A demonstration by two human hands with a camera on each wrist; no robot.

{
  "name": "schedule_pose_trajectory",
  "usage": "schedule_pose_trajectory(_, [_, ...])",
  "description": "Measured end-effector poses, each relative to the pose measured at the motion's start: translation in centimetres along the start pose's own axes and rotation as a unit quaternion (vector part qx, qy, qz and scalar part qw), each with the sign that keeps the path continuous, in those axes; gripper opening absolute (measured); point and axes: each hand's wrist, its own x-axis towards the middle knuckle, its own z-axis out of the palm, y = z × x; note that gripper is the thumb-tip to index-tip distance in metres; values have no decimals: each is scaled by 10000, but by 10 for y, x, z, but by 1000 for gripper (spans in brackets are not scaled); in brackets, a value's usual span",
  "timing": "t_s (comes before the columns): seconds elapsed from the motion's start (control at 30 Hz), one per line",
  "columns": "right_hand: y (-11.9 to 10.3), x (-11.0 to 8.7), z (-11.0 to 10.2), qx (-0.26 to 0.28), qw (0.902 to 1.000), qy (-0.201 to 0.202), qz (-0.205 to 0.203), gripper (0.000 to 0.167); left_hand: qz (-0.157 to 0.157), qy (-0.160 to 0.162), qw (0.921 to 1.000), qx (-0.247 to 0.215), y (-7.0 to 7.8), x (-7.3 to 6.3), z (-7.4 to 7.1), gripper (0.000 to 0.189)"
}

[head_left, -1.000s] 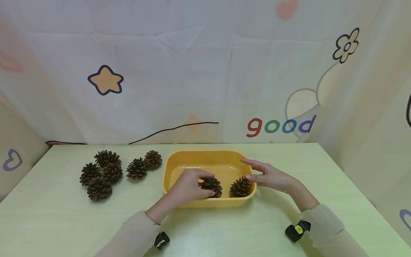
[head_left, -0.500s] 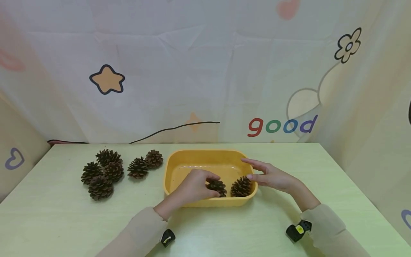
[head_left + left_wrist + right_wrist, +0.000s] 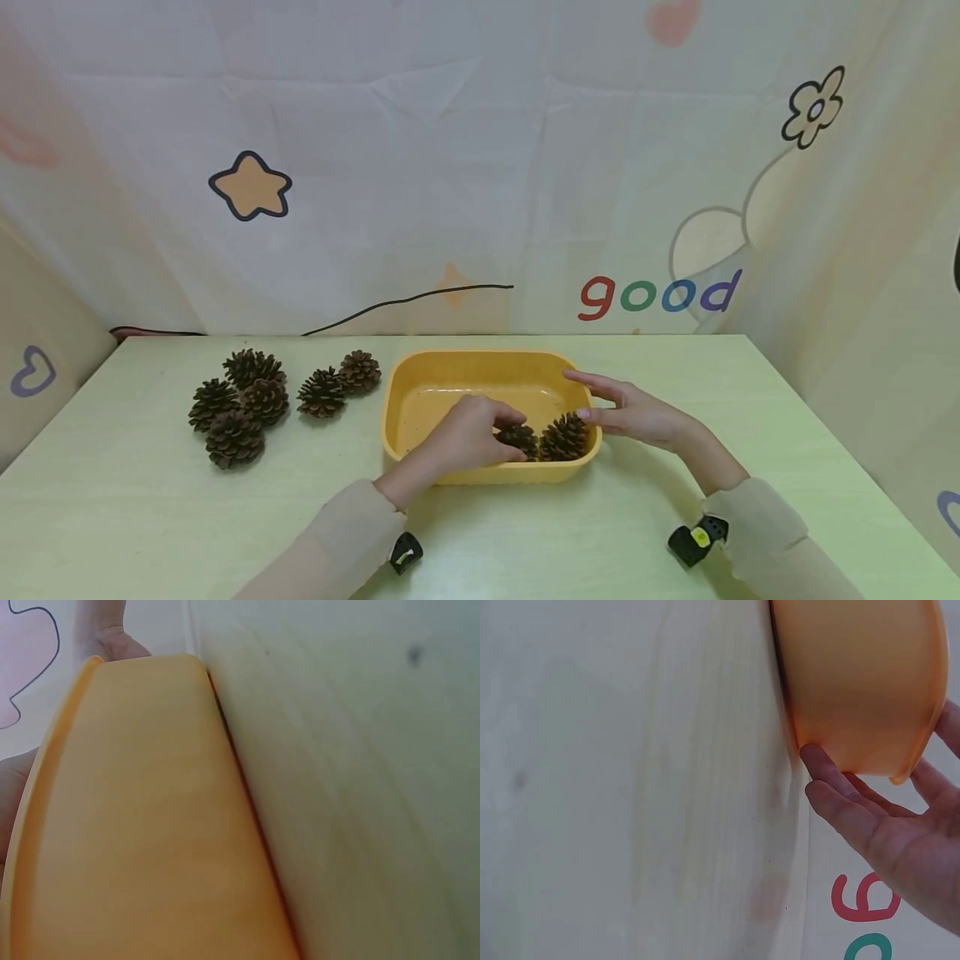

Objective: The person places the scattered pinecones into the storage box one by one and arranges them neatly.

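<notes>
A yellow plastic tub stands on the table with two pine cones in its front right part. My left hand reaches over the tub's front wall and grips the left pine cone, thumb in front and fingers behind. That cone sits right beside the other pine cone in the right corner. My right hand holds the tub's right end, thumb over the rim. In the right wrist view, its lower fingers lie along the outside wall. The left wrist view mostly shows the tub's outer wall.
Left of the tub lie two pine cones close together. Farther left is a cluster of several more pine cones. A printed cloth hangs behind the pale table.
My left hand has moved right inside the tub with its pine cone, bringing it up beside the other cone. The right hand has stayed at the tub's right end.
</notes>
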Motion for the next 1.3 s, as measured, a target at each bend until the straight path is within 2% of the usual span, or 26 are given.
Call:
schedule_pose_trajectory(0.57, [0,0,0,-19,10000,-11,-54,65,-66,20,10000,-8,1,7,4,38])
schedule_pose_trajectory(1.3, [1,0,0,5,10000,1,-68,66,-298,-247,9990,-213,-2,1,-2,49])
